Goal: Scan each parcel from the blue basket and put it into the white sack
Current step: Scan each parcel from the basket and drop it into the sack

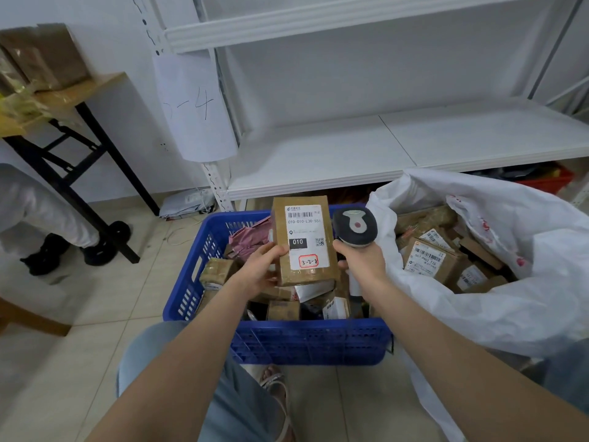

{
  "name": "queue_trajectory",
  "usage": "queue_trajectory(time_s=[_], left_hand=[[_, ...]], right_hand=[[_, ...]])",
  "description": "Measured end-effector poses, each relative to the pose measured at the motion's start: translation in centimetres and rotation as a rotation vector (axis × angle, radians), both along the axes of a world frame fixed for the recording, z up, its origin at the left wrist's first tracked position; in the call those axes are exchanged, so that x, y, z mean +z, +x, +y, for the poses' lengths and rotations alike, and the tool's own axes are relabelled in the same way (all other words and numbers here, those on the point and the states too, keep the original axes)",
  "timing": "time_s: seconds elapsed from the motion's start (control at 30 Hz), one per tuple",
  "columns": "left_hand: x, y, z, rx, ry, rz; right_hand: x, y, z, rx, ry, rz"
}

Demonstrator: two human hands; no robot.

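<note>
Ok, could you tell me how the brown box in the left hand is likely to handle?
The brown box probably stays stiff: its edges look square. It seems light, since the left hand holds it upright. Its glossy tape may be slippery.

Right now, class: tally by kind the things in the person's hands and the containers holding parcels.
parcel: 1
scanner: 1
blue basket: 1
white sack: 1
Total: 4

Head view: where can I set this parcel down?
Bare: the white shelf board behind the blue basket, and floor tiles between basket and black table. Crowded: the basket and white sack mouth, both full of parcels.
</note>
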State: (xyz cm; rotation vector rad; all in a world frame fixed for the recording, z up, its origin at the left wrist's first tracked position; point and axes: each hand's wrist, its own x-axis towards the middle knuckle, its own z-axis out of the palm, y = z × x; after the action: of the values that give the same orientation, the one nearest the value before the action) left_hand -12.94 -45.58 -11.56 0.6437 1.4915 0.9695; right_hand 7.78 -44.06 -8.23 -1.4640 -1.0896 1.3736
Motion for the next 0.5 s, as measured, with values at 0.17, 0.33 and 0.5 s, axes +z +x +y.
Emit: queue_trajectory(time_s=[0.17,0.33,0.5], left_hand=[[-2.0,0.6,0.1,0.073,0.039,0.05],[-3.0,1.2,0.1,0.081,0.061,0.033],[-3.3,1.5,-0.1,0.078,0.048,0.035]], right_hand=[[1.1,0.2,-2.4,0.112,-0.084,-0.004],[0.7,-0.1,-4.4,0.119,-0.109,0.016],[0.7,0.0,-4.9,0.154,-0.164,0.016]])
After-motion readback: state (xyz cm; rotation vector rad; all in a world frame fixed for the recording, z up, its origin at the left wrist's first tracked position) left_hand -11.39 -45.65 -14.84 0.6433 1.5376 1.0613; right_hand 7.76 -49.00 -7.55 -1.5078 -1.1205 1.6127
